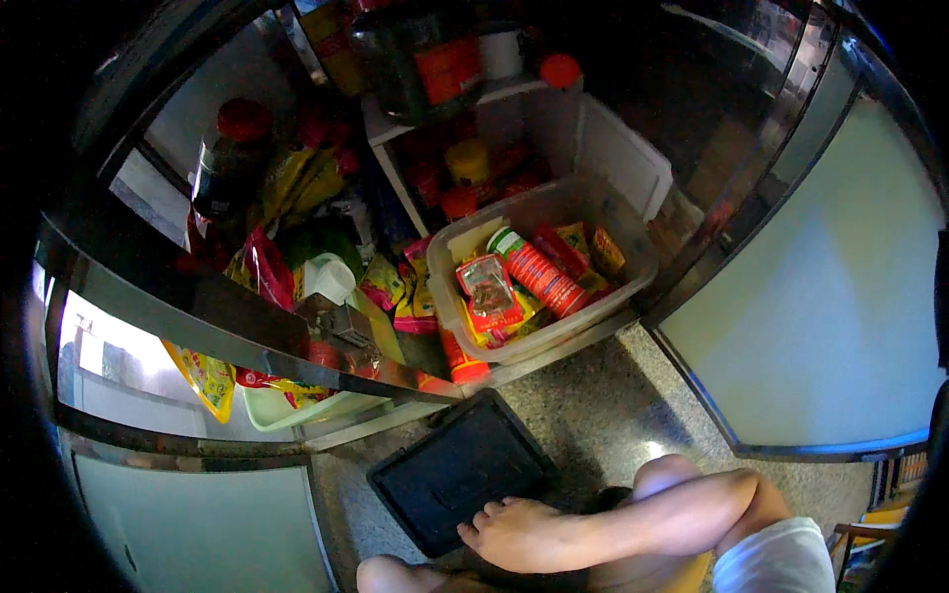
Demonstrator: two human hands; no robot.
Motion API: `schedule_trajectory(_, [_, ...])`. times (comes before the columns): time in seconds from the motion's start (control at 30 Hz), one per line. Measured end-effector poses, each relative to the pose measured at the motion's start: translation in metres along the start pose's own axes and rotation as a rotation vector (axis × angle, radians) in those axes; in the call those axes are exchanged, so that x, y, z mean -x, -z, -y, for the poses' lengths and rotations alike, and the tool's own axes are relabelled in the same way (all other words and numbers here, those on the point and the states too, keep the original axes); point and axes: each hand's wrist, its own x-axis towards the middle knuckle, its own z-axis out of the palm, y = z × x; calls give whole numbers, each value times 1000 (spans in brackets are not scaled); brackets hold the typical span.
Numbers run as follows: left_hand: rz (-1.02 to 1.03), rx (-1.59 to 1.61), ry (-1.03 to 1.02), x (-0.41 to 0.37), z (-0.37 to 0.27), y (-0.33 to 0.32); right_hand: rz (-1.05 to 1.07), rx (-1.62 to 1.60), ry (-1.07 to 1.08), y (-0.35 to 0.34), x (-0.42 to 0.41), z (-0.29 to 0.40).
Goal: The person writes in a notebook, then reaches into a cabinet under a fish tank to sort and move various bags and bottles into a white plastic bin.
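Note:
My right hand (519,535) lies back up over the near edge of a dark rectangular plastic lid or tray (463,471), its fingers bent onto it. Whether it grips or only rests there cannot be told. My left hand is out of view. Before me, a translucent plastic tub (474,352) stands at the front of an open, dark cabinet. In it lie a red cylindrical container with a green and white end (540,273), a red pouch with a clear window (489,293) and several yellow and red packets.
Bright packets (415,296), a white cup (334,280) and a dark red-capped bottle (237,156) stand left of the tub. A large red-labelled jar (445,70) is above. A pale green tray (296,411) is at lower left. Frosted door panels (808,296) flank the speckled floor (593,393).

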Motion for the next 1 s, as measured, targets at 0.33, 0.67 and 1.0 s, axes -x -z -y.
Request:
schedule_trajectory(0.33, [70, -25, -288, -15, -59, -51, -62, 16, 65, -12, -11, 5])
schedule_trajectory(0.67, [214, -1326, 186, -130, -16, -114, 22, 67, 2, -31, -3, 14])
schedule_trajectory(1.0, [254, -855, -82, -128, 4, -93, 222, -99, -261, 37, 8, -13])
